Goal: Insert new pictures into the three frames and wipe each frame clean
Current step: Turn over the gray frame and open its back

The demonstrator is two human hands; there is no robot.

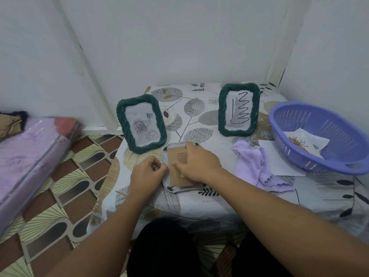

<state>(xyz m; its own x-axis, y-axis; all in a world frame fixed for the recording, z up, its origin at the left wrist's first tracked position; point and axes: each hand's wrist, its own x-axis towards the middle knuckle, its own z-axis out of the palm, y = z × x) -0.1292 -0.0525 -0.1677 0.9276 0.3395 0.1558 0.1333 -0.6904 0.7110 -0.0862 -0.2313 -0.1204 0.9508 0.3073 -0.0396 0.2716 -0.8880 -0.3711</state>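
Two hands on face-down frame (pixel 180 166) | left fingers (pixel 157 166) pinch its edge | right fingers (pixel 179 163) flat on backing

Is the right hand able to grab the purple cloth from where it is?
Probably yes. The purple cloth lies uncovered just beside the right hand, which presses on the face-down frame; nothing lies between them.

A leaf-patterned cloth (pixel 199 108) covers the tabletop. At its right edge sits a purple slotted basket (pixel 311 124). Off to the left lies a plastic-wrapped pink mattress (pixel 30 152), with a brown and black bundle (pixel 12 122) behind it. The floor (pixel 65 186) has a brown and cream geometric pattern.
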